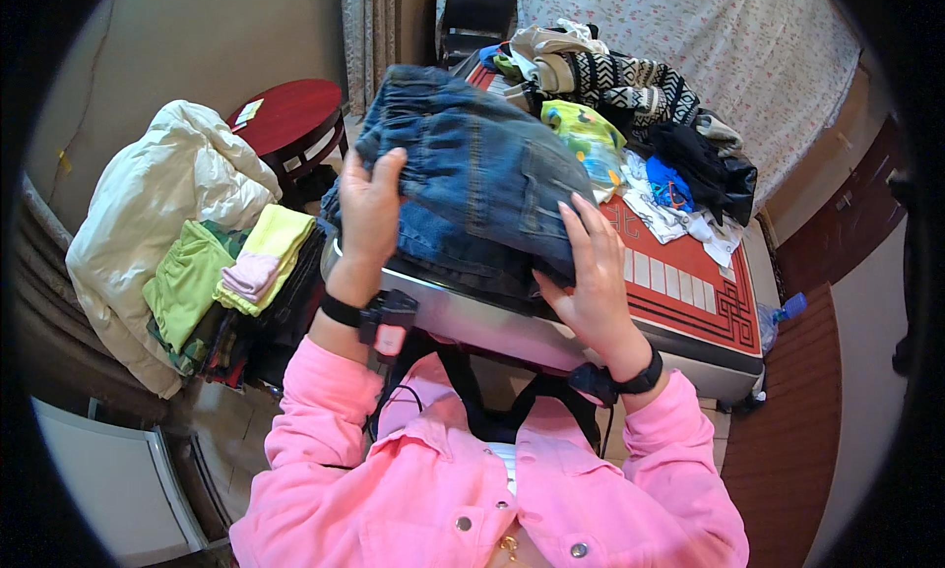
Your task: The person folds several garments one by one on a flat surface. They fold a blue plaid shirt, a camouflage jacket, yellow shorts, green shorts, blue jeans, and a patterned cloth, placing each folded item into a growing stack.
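Note:
Blue denim trousers point(472, 154) with a gathered elastic waistband are bunched up in front of me, over the near edge of the table. My left hand point(370, 206) grips them near the waistband, thumb on the near face. At the opposite end, my right hand point(590, 265) holds their side, fingers spread along the edge and thumb lower down. More dark blue denim point(458, 247) shows directly underneath; I cannot tell whether it is a separate garment. The upper denim looks slightly blurred.
A heap of clothes point(627, 88) lies on the far part of the red-patterned table point(664, 232). To the left are folded clothes point(266, 254) and a cream puffer jacket point(162, 177). Behind them stands a round red table point(291, 114). A plastic bottle point(791, 307) is at right.

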The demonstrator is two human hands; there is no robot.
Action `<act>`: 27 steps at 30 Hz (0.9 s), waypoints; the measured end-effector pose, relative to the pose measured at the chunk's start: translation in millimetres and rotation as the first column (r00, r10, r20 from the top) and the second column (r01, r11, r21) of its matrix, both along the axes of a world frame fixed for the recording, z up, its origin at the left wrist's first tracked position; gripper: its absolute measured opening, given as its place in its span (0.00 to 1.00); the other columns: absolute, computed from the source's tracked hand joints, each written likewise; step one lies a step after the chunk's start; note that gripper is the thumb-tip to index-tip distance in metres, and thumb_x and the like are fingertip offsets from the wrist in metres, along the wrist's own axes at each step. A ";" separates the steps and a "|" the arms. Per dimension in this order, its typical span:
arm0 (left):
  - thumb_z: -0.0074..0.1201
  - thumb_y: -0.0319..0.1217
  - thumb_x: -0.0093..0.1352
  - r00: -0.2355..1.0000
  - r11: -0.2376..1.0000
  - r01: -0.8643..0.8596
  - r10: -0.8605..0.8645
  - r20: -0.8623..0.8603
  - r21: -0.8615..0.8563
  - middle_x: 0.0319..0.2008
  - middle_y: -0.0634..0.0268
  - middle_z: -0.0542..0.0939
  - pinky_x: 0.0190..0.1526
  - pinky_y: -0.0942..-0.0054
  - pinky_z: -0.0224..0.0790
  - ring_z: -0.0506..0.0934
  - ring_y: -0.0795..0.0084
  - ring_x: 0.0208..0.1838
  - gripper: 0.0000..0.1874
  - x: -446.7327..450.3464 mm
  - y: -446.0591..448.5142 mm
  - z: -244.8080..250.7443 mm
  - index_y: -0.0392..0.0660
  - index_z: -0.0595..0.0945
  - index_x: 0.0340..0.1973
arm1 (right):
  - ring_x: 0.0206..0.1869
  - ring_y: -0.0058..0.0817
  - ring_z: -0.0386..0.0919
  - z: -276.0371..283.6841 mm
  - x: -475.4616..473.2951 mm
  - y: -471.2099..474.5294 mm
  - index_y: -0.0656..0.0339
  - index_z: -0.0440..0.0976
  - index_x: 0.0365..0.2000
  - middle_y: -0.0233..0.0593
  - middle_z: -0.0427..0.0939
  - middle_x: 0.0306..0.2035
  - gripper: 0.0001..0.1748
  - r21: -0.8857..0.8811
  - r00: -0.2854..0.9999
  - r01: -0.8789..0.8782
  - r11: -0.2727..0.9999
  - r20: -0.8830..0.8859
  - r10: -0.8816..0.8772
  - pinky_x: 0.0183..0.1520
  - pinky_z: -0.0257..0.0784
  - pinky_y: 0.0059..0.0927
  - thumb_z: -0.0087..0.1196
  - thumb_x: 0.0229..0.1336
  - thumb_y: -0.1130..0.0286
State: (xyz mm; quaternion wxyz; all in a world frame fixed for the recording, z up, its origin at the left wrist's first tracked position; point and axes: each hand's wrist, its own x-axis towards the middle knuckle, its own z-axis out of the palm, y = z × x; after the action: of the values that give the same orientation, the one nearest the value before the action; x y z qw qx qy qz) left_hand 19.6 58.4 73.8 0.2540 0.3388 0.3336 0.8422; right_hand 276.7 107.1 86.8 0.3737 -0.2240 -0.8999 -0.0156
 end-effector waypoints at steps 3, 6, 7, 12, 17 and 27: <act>0.49 0.27 0.67 0.940 0.945 -0.309 0.286 -0.185 -0.109 0.38 0.63 0.77 0.42 0.78 0.69 0.75 0.78 0.37 0.11 -43.2 -17.4 -22.5 0.36 0.72 0.43 | 0.63 0.45 0.57 -10.7 -21.8 1.4 0.56 0.57 0.60 0.48 0.58 0.61 0.47 -0.077 1.000 -0.015 0.997 0.007 0.016 0.64 0.51 0.47 0.64 0.36 0.71; 0.51 0.28 0.65 0.834 0.826 -0.513 0.416 -0.361 -0.233 0.35 0.61 0.78 0.41 0.76 0.67 0.75 0.76 0.36 0.12 -75.8 -32.2 -48.6 0.32 0.73 0.41 | 0.63 0.42 0.58 -21.5 -34.7 0.1 0.57 0.59 0.59 0.46 0.59 0.60 0.45 -0.077 0.992 -0.075 0.994 0.100 0.082 0.63 0.51 0.48 0.66 0.35 0.70; 0.51 0.28 0.65 0.841 0.790 -0.514 0.387 -0.378 -0.334 0.34 0.61 0.78 0.40 0.76 0.67 0.75 0.76 0.36 0.13 -82.6 -35.5 -56.8 0.32 0.73 0.40 | 0.63 0.41 0.58 -25.0 -37.6 -0.3 0.57 0.61 0.57 0.46 0.60 0.60 0.44 -0.025 0.982 -0.069 0.997 0.175 0.073 0.63 0.51 0.48 0.66 0.35 0.69; 0.56 0.35 0.64 0.761 0.739 -0.603 0.419 -0.496 -0.301 0.35 0.60 0.79 0.41 0.74 0.67 0.75 0.74 0.37 0.18 -98.7 -30.5 -78.3 0.31 0.74 0.39 | 0.62 0.43 0.59 -34.6 -40.3 6.5 0.59 0.65 0.54 0.45 0.64 0.58 0.40 -0.015 0.980 -0.100 0.995 0.171 0.101 0.62 0.53 0.47 0.66 0.36 0.66; 0.61 0.41 0.61 0.986 0.865 -0.164 0.135 -0.095 -0.474 0.39 0.63 0.80 0.43 0.76 0.68 0.76 0.76 0.39 0.23 -99.4 -31.3 -71.1 0.35 0.77 0.41 | 0.61 0.48 0.59 -36.9 -29.0 12.8 0.59 0.61 0.56 0.51 0.58 0.60 0.45 -0.130 0.997 0.069 0.989 0.028 -0.066 0.62 0.56 0.44 0.68 0.32 0.70; 0.66 0.32 0.54 0.913 0.841 -0.339 0.185 -0.365 -0.421 0.37 0.57 0.76 0.40 0.75 0.69 0.75 0.75 0.37 0.32 -73.4 -29.0 -44.3 0.31 0.65 0.46 | 0.56 0.49 0.66 -9.3 -15.3 44.8 0.61 0.64 0.52 0.50 0.59 0.60 0.38 -0.056 0.982 0.166 0.984 -0.083 -0.171 0.57 0.66 0.40 0.55 0.32 0.87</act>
State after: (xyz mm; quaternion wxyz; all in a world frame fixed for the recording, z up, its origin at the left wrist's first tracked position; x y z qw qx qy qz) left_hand -53.8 29.4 29.5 0.1548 0.3443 0.6093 0.6973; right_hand 261.4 151.9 77.5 0.4047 -0.3089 -0.8606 -0.0152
